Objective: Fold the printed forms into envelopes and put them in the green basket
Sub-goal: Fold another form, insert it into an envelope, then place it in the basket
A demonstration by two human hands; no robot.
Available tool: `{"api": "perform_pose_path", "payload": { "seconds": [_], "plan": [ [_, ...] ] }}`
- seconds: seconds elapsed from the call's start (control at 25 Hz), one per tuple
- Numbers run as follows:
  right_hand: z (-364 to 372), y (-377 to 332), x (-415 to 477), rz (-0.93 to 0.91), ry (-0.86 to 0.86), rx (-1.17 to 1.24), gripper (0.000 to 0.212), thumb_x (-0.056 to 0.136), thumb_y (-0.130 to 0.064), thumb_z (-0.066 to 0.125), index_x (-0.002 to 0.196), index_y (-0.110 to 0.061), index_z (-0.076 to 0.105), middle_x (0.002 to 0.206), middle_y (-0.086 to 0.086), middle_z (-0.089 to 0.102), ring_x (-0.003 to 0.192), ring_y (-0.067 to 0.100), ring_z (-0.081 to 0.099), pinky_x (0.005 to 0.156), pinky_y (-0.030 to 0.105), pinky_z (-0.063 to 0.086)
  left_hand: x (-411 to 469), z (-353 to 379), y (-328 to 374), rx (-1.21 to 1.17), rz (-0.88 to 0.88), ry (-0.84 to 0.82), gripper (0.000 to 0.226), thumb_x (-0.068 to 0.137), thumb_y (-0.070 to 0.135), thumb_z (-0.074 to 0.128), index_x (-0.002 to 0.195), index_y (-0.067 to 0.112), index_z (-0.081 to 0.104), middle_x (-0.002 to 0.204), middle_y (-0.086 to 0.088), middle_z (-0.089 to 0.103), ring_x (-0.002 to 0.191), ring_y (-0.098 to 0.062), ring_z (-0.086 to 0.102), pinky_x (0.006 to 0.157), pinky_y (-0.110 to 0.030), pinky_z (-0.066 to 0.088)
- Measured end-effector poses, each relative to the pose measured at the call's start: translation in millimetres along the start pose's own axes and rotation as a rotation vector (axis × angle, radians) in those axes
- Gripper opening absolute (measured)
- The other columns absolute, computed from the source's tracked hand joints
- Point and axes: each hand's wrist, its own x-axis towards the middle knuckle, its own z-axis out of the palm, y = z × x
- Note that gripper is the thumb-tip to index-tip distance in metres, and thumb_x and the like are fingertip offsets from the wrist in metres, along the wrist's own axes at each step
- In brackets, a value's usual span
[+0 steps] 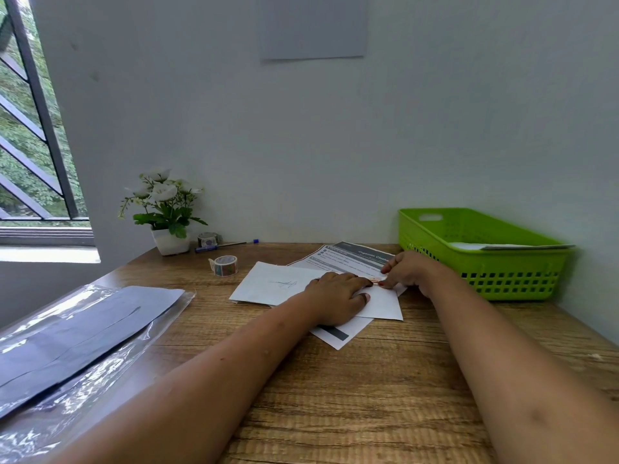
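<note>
— Checking wooden desk first. Largest items?
— Logged clear plastic sleeve of dark sheets at left; green basket at right rear, white paper inside.
— And task papers?
— Found printed form flat mid-desk, just left of basket, partly under folded white sheet.
— Hands?
— Found left hand flat, fingers straight, pressing that sheet down; right hand curled, pinching its far edge.
— Smaller items?
— Noted tape roll left of papers, blue pen near wall.
</note>
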Motion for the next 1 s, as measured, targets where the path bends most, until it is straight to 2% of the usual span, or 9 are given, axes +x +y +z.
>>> {"api": "perform_pose_path", "payload": {
  "seconds": [0.24,0.4,0.44,0.52,0.6,0.68,0.8,0.92,1.0],
  "plan": [
    [-0.8,-8.4,-7.7,0.009,-0.076,-0.030,0.048,0.081,-0.002,0.069,0.128,-0.003,0.057,0.088,0.004,0.053,0.095,0.022,0.047,0.079,0.025,0.038,-0.7,-1.3,1.1,0.009,-0.022,-0.001,0.053,0.099,0.046,0.028,0.147,0.025,0.027,0.154,-0.003,0.029,0.139,-0.026,0.028,0.113,-0.049,0.026],
    [-0.1,-3.5,-2.0,0.049,-0.065,0.107,0.042,0.086,0.005,0.055,0.128,0.000,0.054,0.088,0.008,0.058,0.075,0.020,0.052,0.072,0.030,0.048,-9.7,-12.1,0.9,-0.031,-0.117,0.057,0.053,0.096,0.050,0.038,0.142,0.025,0.037,0.151,-0.002,0.033,0.137,-0.023,0.031,0.111,-0.045,0.029],
    [0.9,-2.7,0.9,0.065,-0.026,0.126,0.039,0.087,0.004,0.052,0.126,0.002,0.054,0.093,0.011,0.061,0.074,0.022,0.054,0.073,0.032,0.050,-13.1,-16.7,-5.2,-0.012,-0.179,0.100,0.053,0.094,0.052,0.041,0.140,0.027,0.038,0.150,0.000,0.034,0.137,-0.023,0.033,0.109,-0.045,0.031],
    [4.2,-3.3,-2.1,0.066,0.047,0.072,0.033,0.090,0.004,0.048,0.122,0.006,0.056,0.100,0.015,0.064,0.073,0.025,0.058,0.064,0.032,0.051,-18.9,-24.8,-29.8,0.015,-0.362,0.181,0.056,0.091,0.054,0.045,0.140,0.029,0.038,0.150,0.000,0.035,0.136,-0.025,0.034,0.108,-0.045,0.033],
    [7.6,-3.4,-2.9,0.032,0.113,-0.079,0.034,0.093,0.000,0.044,0.125,0.006,0.054,0.117,0.017,0.061,0.097,0.030,0.062,0.070,0.029,0.048,-24.4,-31.6,-58.9,0.011,-0.542,0.148,0.063,0.089,0.056,0.045,0.144,0.030,0.032,0.152,-0.004,0.032,0.139,-0.029,0.030,0.110,-0.046,0.032],
    [8.5,-4.3,-6.8,0.032,0.162,-0.119,0.036,0.092,-0.005,0.047,0.126,0.004,0.052,0.128,0.021,0.056,0.118,0.033,0.055,0.079,0.029,0.043,-29.4,-36.5,-75.0,0.045,-0.640,0.037,0.066,0.091,0.055,0.043,0.148,0.026,0.024,0.153,-0.009,0.031,0.139,-0.032,0.030,0.111,-0.046,0.030],
    [13.2,-6.7,-13.2,0.069,0.259,-0.211,0.034,0.091,-0.008,0.049,0.123,0.002,0.055,0.129,0.018,0.058,0.117,0.030,0.057,0.082,0.028,0.046,-34.2,-40.5,-77.2,0.073,-0.659,0.043,0.055,0.097,0.038,0.044,0.144,0.013,0.031,0.142,-0.015,0.045,0.129,-0.032,0.044,0.101,-0.040,0.038],
    [22.4,-10.2,-14.6,0.014,0.285,-0.250,0.035,0.089,-0.009,0.051,0.122,0.000,0.056,0.129,0.016,0.058,0.116,0.029,0.058,0.089,0.030,0.048,-39.3,-45.6,-79.5,-0.073,-0.617,0.288,0.047,0.090,0.007,0.047,0.135,0.018,0.039,0.121,-0.017,0.059,0.110,-0.031,0.055,0.079,-0.033,0.044],
    [24.5,-11.3,-16.7,-0.001,0.299,-0.253,0.037,0.087,-0.009,0.053,0.122,0.000,0.056,0.129,0.017,0.058,0.117,0.029,0.058,0.090,0.030,0.048,-42.6,-52.9,-81.1,-0.128,-0.621,0.421,0.040,0.087,-0.001,0.043,0.122,0.017,0.052,0.114,-0.015,0.062,0.103,-0.030,0.057,0.073,-0.030,0.042]
  ]
}}
